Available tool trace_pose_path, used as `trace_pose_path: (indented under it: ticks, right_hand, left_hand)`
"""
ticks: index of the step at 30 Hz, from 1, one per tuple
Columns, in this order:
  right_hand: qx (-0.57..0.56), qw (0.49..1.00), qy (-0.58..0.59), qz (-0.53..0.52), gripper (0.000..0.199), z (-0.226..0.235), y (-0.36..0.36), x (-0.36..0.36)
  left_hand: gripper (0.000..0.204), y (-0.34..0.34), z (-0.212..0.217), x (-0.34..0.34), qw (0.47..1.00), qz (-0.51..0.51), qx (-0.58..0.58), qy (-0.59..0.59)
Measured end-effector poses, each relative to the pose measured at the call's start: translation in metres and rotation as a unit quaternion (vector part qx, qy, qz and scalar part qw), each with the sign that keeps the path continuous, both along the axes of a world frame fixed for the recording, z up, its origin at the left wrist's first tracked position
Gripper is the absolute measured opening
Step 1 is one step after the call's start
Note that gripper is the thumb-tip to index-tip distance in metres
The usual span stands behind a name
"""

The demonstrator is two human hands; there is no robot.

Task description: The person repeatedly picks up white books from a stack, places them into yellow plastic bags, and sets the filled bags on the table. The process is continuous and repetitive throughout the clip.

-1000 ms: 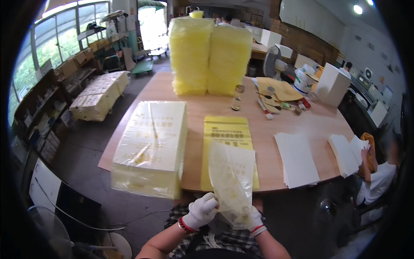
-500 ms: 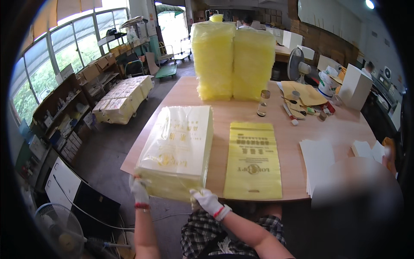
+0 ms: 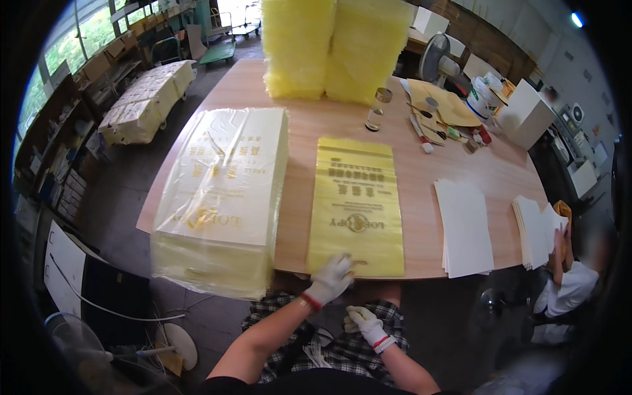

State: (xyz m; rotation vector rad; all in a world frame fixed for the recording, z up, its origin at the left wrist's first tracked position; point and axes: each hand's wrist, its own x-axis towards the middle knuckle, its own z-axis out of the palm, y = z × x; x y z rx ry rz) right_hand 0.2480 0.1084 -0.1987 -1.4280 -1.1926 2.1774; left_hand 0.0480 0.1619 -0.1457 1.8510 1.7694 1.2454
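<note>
My left hand (image 3: 331, 280), in a white glove with a red cuff, is at the near edge of a flat yellow plastic bag (image 3: 359, 187). Its fingers stretch over the bag by the handle slot, slightly blurred. Low over my lap, my right hand (image 3: 365, 327) has its gloved fingers curled in, with nothing visible in them. To the left stands a tall block of white sheets (image 3: 220, 171) inside a clear yellowish plastic bag with gold print. That bag's near end hangs loosely past the table edge, and neither hand touches it.
Two tall yellow stacks (image 3: 299, 49) stand at the back of the wooden table (image 3: 296, 125). A glass jar (image 3: 378, 110) is nearby. White sheets (image 3: 464, 227) lie to the right, where another person (image 3: 573, 283) handles paper. A fan (image 3: 79, 345) stands lower left.
Both hands have let go of the wrapped block's bag. My left hand moved right to the flat yellow bag; my right hand dropped to my lap. The view has tilted down.
</note>
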Motion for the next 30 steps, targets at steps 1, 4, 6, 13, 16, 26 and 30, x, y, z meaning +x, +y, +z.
trace_pose_path:
  ticks: [1, 4, 6, 13, 16, 26, 30]
  right_hand:
    - [-0.004, 1.000, 0.000, -0.017, 0.039, 0.003, -0.001, 0.005]
    - [-0.017, 0.998, 0.021, -0.062, 0.036, 0.012, -0.001, 0.009]
    - [-0.012, 0.998, 0.021, -0.061, 0.036, 0.016, 0.001, 0.009]
    - [0.055, 0.990, 0.075, -0.107, 0.037, 0.025, 0.065, -0.016]
    - [0.036, 0.951, 0.177, -0.253, 0.033, 0.079, 0.110, -0.063]
    - [0.678, 0.634, -0.345, -0.142, 0.030, 0.078, 0.137, -0.008]
    - [0.690, 0.713, -0.060, -0.108, 0.035, 0.104, 0.130, -0.068]
  left_hand:
    - [0.014, 0.020, 0.003, 0.010, 0.997, 0.040, 0.061, 0.038]
    - [0.014, 0.055, -0.016, 0.009, 0.982, 0.024, -0.023, 0.187]
    - [0.013, 0.070, -0.024, 0.005, 0.976, -0.050, -0.079, 0.197]
    - [0.007, 0.079, -0.004, -0.013, 0.976, -0.120, -0.138, 0.117]
    - [0.010, 0.083, 0.000, -0.011, 0.975, -0.168, -0.098, 0.104]
    - [0.010, 0.115, 0.052, -0.050, 0.860, 0.067, -0.205, -0.463]
    - [0.022, 0.100, 0.076, -0.019, 0.887, -0.057, -0.217, -0.404]
